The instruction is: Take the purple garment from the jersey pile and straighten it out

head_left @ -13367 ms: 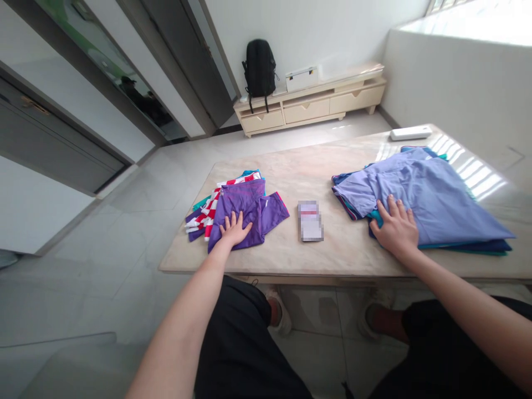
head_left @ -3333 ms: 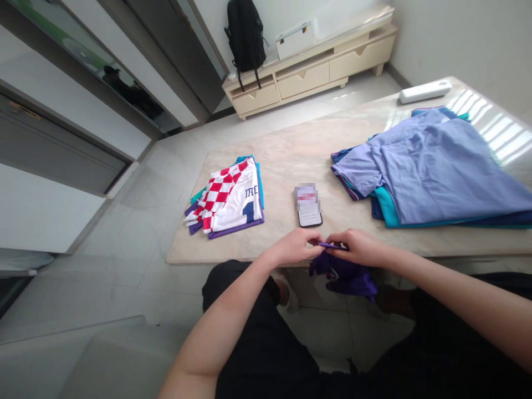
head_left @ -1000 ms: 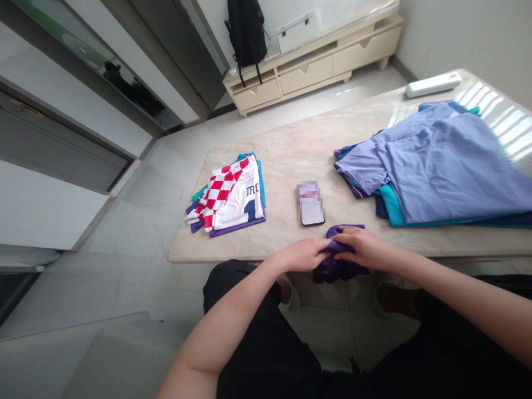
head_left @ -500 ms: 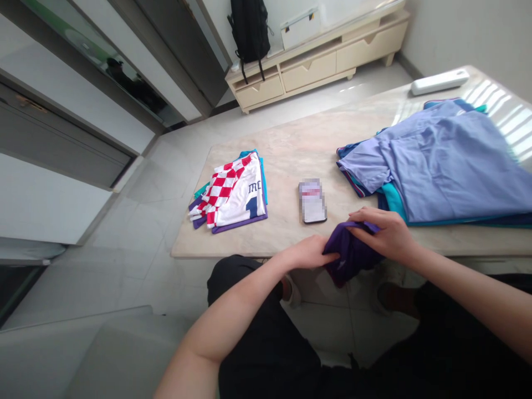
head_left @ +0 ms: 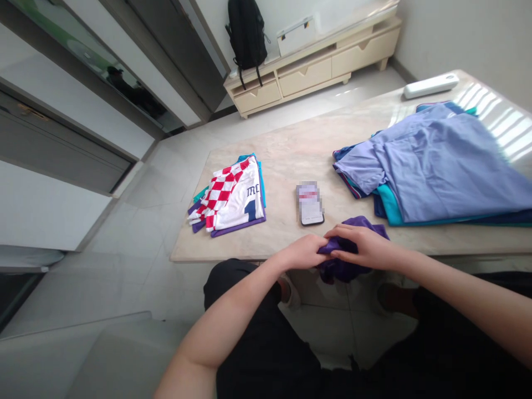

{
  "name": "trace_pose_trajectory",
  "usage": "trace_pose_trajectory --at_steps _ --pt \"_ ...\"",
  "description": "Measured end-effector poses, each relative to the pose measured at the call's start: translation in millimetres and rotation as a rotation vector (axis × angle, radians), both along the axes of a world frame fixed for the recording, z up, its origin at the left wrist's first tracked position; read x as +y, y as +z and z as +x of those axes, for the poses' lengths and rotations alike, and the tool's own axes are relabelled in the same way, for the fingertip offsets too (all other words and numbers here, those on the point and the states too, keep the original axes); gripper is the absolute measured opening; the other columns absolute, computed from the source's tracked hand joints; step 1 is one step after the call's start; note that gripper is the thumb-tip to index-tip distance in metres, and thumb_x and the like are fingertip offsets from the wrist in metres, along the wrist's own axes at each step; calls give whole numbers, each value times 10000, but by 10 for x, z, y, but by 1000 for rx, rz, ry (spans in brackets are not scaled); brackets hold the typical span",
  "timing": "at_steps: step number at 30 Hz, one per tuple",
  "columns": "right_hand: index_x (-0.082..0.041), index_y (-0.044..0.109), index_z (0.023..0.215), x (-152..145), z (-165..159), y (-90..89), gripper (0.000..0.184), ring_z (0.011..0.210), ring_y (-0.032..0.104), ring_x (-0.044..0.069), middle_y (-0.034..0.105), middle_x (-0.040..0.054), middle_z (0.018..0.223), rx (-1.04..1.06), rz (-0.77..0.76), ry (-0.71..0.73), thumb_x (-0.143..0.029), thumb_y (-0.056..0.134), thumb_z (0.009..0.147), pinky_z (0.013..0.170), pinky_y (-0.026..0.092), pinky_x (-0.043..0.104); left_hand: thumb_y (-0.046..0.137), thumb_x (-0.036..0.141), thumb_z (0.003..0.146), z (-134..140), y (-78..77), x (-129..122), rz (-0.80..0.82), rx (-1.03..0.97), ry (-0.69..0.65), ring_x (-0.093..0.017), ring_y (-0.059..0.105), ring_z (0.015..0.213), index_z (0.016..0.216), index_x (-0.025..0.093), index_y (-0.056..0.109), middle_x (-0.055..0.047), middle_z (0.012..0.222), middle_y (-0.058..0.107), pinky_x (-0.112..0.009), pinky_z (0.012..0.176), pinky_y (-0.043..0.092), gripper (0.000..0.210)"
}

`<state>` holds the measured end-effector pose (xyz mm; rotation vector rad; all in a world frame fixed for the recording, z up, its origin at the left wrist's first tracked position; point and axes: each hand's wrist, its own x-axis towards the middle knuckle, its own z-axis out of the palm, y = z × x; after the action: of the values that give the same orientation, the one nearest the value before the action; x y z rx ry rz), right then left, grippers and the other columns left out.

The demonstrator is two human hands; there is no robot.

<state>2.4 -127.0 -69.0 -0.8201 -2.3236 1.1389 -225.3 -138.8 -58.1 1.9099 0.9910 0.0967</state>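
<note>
A bunched purple garment [head_left: 353,269] lies over the near edge of the table, partly hanging below it; its exact kind is hidden by the folds. My left hand [head_left: 305,252] grips its left side, fingertips tucked into the cloth. My right hand [head_left: 363,246] is closed on the same cloth from above, its fingers close to those of my left hand. Just beyond my hands lies a phone [head_left: 311,205], its screen blurred. To the left rests a stack of folded shirts [head_left: 235,194], a red-and-white checked one on top. On the right, a pale lavender shirt [head_left: 449,166] tops a larger pile.
The marble-look table [head_left: 282,149] spans the middle. A long white device [head_left: 431,86] lies at its far right. Beyond stand a cream low cabinet [head_left: 307,76] and a black backpack [head_left: 246,36]. My knees are under the near edge.
My right hand has moved left, closer to my left hand. The purple cloth is more bunched, with part of it now spread onto the table edge behind my right hand. The view has shifted slightly.
</note>
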Motion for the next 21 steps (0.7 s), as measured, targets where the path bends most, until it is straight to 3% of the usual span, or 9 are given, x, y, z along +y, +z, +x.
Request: trace_pose_trajectory --at_steps 4,8,11,14,18,21 --pt "-249 736 1074 -7 -43 -105 208 904 724 249 779 57 999 -59 20 -84 -363 622 943 814 525 348 592 430 968 29 -3 -8 44 89 -44 -199 677 800 900 150 715 -53 881 743 -272 725 493 313" --pt "-250 747 960 31 10 -57 186 862 712 239 777 39 937 -8 -22 -153 -385 621 944 799 522 350 590 397 969 37 54 -4 47 106 -51 -200 687 821 1001 177 716 -43 910 752 -274 738 502 255" --pt "-236 731 935 70 75 32 205 886 694 242 760 41 926 110 -178 -220 -424 649 925 811 524 346 608 446 950 28 108 -15 -22 124 -53 -214 703 861 1066 179 704 -59 989 761 -284 766 522 307" --pt "-219 699 915 140 155 103 292 787 663 215 719 35 861 299 -408 -335 -504 723 860 696 516 312 611 470 941 16 126 -53 -65 168 -105 -245 714 924 1116 183 694 -81 1077 762 -311 798 532 347" --pt "-226 675 913 260 300 175 329 644 607 154 672 6 794 501 -657 -509 -493 810 775 576 477 266 615 390 936 -15 85 -115 -55 266 -203 -289 718 955 1143 208 700 -93 1101 766 -354 806 539 288" --pt "-218 694 909 337 430 213 281 646 613 131 689 13 799 559 -729 -579 -419 833 771 584 468 243 600 286 918 -64 78 -140 -15 370 -214 -296 721 932 1159 217 701 -96 1091 769 -356 771 540 271"
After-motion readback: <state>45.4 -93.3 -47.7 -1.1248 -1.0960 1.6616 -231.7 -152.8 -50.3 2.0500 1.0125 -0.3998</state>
